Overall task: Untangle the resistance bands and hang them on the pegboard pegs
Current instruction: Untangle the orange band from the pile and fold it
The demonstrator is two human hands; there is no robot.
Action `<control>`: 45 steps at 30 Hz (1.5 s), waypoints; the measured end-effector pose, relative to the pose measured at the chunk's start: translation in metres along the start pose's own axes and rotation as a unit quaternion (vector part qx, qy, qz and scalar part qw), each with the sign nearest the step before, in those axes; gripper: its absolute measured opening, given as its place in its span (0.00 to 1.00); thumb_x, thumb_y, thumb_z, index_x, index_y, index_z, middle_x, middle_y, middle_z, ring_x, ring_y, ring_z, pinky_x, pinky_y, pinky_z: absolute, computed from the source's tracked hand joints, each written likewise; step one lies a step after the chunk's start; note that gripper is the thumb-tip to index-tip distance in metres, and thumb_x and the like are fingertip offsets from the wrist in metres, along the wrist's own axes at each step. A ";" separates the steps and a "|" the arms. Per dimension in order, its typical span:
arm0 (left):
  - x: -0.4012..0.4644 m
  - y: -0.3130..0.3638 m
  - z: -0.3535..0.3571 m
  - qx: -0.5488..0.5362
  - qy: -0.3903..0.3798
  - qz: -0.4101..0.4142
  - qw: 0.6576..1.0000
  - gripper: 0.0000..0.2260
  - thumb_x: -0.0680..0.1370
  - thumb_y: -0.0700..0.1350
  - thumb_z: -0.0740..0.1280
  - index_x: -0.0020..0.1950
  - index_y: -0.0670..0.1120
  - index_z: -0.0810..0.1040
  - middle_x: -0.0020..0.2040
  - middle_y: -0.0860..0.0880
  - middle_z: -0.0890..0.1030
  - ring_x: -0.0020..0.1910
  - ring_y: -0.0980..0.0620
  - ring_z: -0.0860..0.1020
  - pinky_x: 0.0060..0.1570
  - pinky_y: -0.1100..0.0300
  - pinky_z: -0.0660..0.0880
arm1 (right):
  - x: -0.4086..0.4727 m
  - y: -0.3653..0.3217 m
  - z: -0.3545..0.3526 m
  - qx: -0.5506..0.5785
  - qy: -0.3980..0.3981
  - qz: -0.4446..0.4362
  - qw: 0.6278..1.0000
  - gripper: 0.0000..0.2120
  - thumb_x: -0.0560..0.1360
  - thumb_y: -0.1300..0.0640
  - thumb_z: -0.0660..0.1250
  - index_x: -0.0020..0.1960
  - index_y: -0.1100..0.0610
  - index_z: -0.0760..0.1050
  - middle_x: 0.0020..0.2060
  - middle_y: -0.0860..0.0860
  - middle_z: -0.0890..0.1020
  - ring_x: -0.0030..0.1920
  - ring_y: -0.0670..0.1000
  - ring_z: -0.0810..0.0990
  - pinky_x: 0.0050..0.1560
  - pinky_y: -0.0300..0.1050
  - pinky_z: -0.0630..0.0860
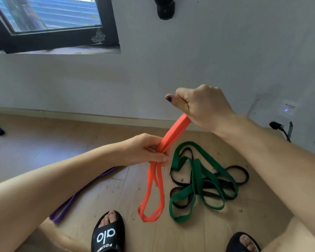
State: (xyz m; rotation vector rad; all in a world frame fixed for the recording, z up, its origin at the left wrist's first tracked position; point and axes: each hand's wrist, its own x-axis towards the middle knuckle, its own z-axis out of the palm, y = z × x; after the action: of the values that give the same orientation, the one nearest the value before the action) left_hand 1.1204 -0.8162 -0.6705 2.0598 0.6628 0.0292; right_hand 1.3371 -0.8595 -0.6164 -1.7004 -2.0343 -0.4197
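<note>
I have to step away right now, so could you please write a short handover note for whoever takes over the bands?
Right hand: closed on the upper end of the orange band, held up.
Left hand: pinching the same band lower down; its loops hang free below, clear of the others.
Green band and black band: knotted together on the floor.
Purple band: lying separate on the floor at left.
Done: orange and purple are free of the tangle. Left: separate green from black, hang all four; no pegboard in view.
</note>
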 end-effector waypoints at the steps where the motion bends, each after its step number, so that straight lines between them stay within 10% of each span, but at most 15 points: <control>1: 0.000 -0.002 -0.002 -0.013 0.000 -0.004 1.000 0.02 0.80 0.39 0.70 0.51 0.42 0.81 0.47 0.45 0.87 0.48 0.48 0.87 0.56 0.49 0.83 | 0.000 0.000 0.000 0.000 -0.002 0.003 1.000 0.26 0.83 0.36 0.50 0.33 0.51 0.60 0.22 0.46 0.65 0.22 0.48 0.66 0.29 0.41 0.65; 13: -0.002 -0.004 -0.018 0.069 0.070 -0.020 0.995 0.05 0.76 0.50 0.76 0.44 0.50 0.84 0.42 0.48 0.86 0.41 0.42 0.84 0.47 0.42 0.82 | 0.000 0.004 0.002 0.015 0.016 0.000 1.000 0.27 0.83 0.36 0.51 0.37 0.55 0.70 0.22 0.46 0.68 0.23 0.47 0.69 0.31 0.40 0.67; 18: -0.003 -0.001 -0.017 0.061 0.051 -0.029 0.996 0.03 0.79 0.43 0.72 0.45 0.48 0.82 0.37 0.55 0.85 0.32 0.53 0.81 0.37 0.57 0.80 | 0.000 0.001 0.004 0.012 0.023 0.004 1.000 0.27 0.83 0.35 0.50 0.37 0.54 0.69 0.22 0.46 0.68 0.23 0.47 0.70 0.32 0.43 0.71; 45: -0.009 0.009 -0.030 0.040 0.116 -0.015 0.992 0.04 0.80 0.42 0.71 0.46 0.43 0.81 0.38 0.50 0.85 0.43 0.53 0.87 0.55 0.43 0.81 | -0.003 0.013 0.001 0.007 0.026 0.039 0.999 0.25 0.83 0.37 0.53 0.37 0.54 0.68 0.22 0.45 0.67 0.23 0.45 0.67 0.29 0.38 0.57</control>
State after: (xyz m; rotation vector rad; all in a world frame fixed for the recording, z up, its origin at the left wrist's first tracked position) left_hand 1.1082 -0.8011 -0.6447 2.1419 0.8490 0.2322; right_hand 1.3504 -0.8592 -0.6197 -1.7355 -1.9236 -0.4186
